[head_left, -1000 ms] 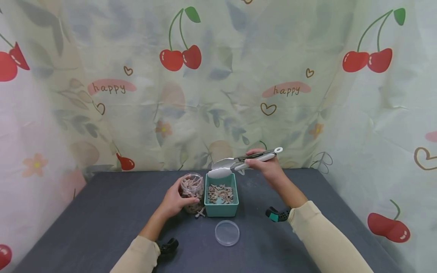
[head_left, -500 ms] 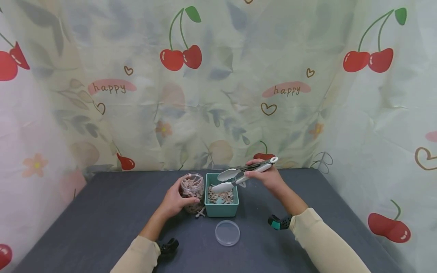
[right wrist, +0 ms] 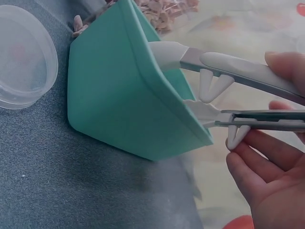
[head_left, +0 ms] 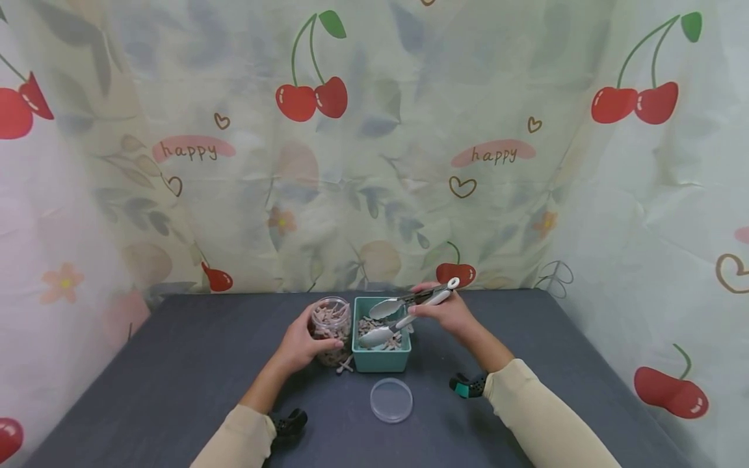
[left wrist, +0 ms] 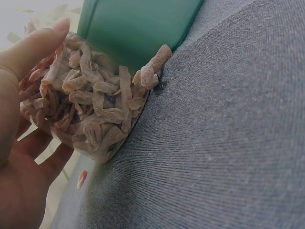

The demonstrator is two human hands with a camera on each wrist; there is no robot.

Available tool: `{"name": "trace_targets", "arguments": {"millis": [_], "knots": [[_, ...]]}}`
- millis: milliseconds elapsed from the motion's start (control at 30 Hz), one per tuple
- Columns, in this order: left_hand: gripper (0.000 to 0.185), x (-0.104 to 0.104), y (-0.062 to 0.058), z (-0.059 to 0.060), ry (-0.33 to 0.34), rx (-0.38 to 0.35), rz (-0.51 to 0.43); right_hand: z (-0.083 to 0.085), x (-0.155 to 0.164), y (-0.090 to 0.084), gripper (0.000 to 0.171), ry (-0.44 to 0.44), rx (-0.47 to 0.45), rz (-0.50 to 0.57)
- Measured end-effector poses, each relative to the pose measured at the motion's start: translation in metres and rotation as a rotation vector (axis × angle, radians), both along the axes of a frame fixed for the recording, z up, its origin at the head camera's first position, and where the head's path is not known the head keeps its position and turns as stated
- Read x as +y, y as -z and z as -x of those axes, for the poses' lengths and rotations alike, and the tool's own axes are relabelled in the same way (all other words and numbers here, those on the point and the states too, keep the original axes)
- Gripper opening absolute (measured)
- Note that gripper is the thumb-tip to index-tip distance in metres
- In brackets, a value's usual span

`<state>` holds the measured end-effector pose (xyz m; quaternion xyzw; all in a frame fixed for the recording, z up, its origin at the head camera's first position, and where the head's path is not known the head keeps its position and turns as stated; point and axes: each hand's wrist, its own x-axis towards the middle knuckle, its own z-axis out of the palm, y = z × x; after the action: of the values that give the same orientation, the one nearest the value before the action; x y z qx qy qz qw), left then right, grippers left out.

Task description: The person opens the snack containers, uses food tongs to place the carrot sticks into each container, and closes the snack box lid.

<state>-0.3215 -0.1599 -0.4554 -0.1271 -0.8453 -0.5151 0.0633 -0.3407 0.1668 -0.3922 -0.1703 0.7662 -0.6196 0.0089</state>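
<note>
My left hand point(head_left: 297, 341) grips a clear plastic jar point(head_left: 331, 318) from its left side, thumb across the front. Whitish-brown stick-like pieces point(left wrist: 97, 98) fill much of the jar, as the left wrist view shows. Directly right of it stands a teal box point(head_left: 381, 361) with a layer of similar pieces inside. Metal serving tongs point(head_left: 437, 298) with white handles are held in my right hand point(head_left: 453, 317). The tongs' jaws are spread and dip into the box; in the right wrist view their ends point(right wrist: 167, 53) pass behind its rim.
A round clear lid point(head_left: 391, 400) lies on the dark cloth-covered table point(head_left: 193, 364) in front of the box. Several loose pieces point(head_left: 345, 365) rest by the base of the jar and box. A printed curtain point(head_left: 374, 214) hangs behind the table.
My right hand has lowered the tongs from above the box's back edge down into it, and their jaws have spread apart. The left hand and jar stay where they were.
</note>
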Motion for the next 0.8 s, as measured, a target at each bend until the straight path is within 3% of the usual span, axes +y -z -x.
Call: {"name": "trace_targets", "arguments": {"millis": [367,600,800], "knots": [[0.09,0.0,0.0,0.0006,0.01,0.015,-0.006,0.0025,-0.0028,0.0036,0.043,-0.065,0.019,-0.003],[0.09,-0.0007,-0.0008,0.0012,-0.003,0.014,-0.002,0.0072,-0.0002,0.0042,0.041,-0.047,0.025,-0.027],[0.091,-0.0002,0.0,0.0003,-0.004,0.007,0.001,0.0084,-0.0023,0.0052,0.042,-0.055,-0.026,-0.026]]}}
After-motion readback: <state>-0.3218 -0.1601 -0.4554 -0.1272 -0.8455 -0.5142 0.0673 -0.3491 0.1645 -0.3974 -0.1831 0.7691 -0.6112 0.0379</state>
